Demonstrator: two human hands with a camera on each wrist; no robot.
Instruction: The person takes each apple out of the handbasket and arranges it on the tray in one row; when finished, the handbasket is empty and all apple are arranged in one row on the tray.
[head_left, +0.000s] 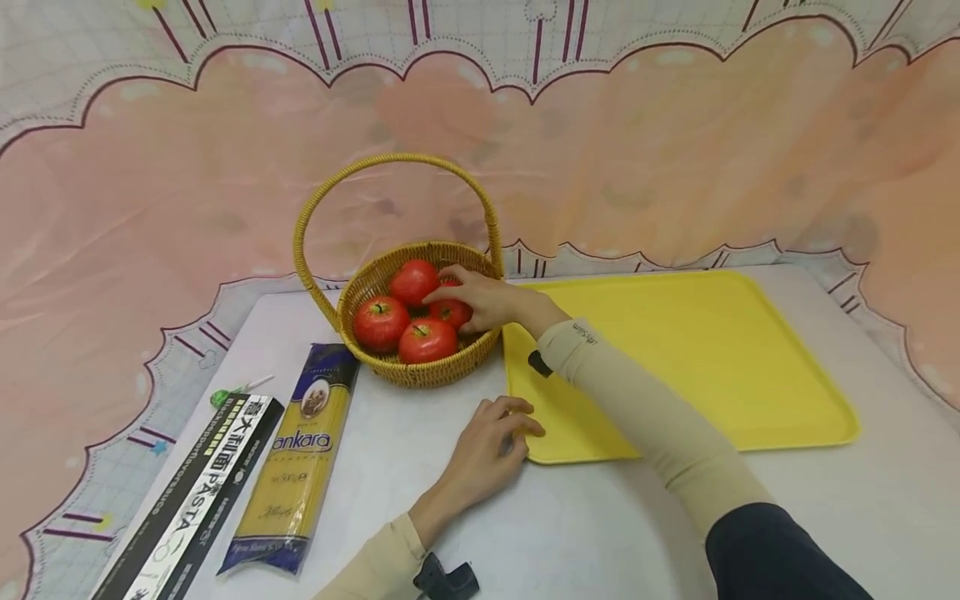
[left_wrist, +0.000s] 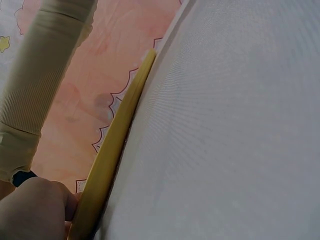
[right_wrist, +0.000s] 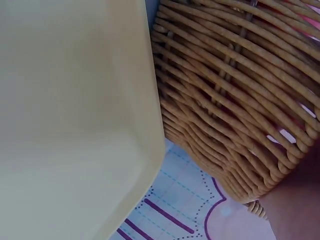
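Observation:
A woven basket (head_left: 420, 375) with a tall arched handle holds several red apples. My right hand (head_left: 491, 302) reaches over its right rim, fingers and thumb curved around the rightmost apple (head_left: 452, 312), which they partly cover. The other apples, such as the front one (head_left: 427, 342), lie close beside it. At the near left corner of a yellow tray (head_left: 697, 358), my left hand (head_left: 487, 446) rests with loosely bent fingers at the edge. In the left wrist view, that hand (left_wrist: 35, 212) touches the tray's side (left_wrist: 112, 145). The right wrist view shows the basket's weave (right_wrist: 225, 95) beside the tray.
Left of the basket lies a pack of spaghetti (head_left: 292, 458), next to a long black-and-white pasta box (head_left: 195, 500). A small green-topped item (head_left: 220, 397) sits behind the box. A patterned cloth (head_left: 637, 167) hangs at the back of the white table (head_left: 585, 533).

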